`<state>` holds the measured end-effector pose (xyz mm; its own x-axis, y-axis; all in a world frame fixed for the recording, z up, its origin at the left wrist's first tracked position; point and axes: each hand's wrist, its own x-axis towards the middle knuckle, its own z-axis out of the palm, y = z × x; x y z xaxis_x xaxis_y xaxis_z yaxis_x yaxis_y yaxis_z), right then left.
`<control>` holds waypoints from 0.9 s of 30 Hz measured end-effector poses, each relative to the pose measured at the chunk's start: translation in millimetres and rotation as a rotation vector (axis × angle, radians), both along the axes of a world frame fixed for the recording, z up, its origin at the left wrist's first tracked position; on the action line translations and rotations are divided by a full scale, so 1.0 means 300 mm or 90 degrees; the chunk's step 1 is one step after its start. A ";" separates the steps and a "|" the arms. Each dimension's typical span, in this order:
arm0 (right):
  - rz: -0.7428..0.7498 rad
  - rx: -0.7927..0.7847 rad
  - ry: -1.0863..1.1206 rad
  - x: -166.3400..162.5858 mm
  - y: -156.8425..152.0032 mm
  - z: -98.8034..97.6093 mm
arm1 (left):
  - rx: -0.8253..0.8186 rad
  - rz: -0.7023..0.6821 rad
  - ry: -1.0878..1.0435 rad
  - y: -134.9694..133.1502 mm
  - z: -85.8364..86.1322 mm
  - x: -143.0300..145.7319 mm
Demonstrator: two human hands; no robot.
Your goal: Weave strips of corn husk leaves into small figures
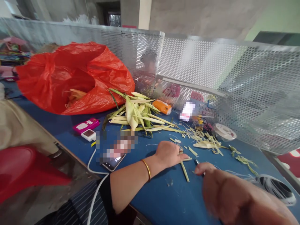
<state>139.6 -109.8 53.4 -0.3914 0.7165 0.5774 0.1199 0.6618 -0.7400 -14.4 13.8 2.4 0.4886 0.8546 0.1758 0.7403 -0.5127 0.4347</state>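
Note:
My left hand (167,153), with a gold bangle at its wrist, is pressed low on the blue table, fingers closed on a pale green strip of corn husk (185,172). Just to its right, my right hand (225,190) is closed around a small tool with a metal tip (197,161); the fist hides the rest, so I cannot tell its kind. The tip points at the strip, a small gap apart. Beyond my hands lie cut husk pieces (206,142) and a heap of whole husks (134,114).
A big open red plastic bag (77,78) stands at the back left. A phone (113,162) with a white cable (95,170), a magenta device (86,125), an orange packet (162,107) and a spool (276,189) lie around. A perforated metal screen (194,62) borders the table (161,200).

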 end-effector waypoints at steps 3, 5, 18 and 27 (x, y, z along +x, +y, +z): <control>-0.122 0.077 -0.126 -0.129 0.082 0.132 | 0.024 0.008 -0.105 -0.019 0.016 -0.001; -0.199 0.110 -0.219 -0.162 0.157 0.155 | -0.010 0.028 -0.238 -0.029 0.013 0.007; -0.268 0.056 -0.698 -0.331 0.850 -0.018 | 0.257 0.006 -0.584 -0.073 0.029 -0.002; -0.293 0.056 -0.798 -0.469 0.923 -0.126 | 0.317 -0.058 -0.433 -0.084 0.020 0.012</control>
<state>-1.2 167.2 15.5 -0.4221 0.9047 0.0585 0.9055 0.4176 0.0755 -10.8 -11.3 8.4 0.2037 0.5620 0.8017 0.3456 -0.8074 0.4782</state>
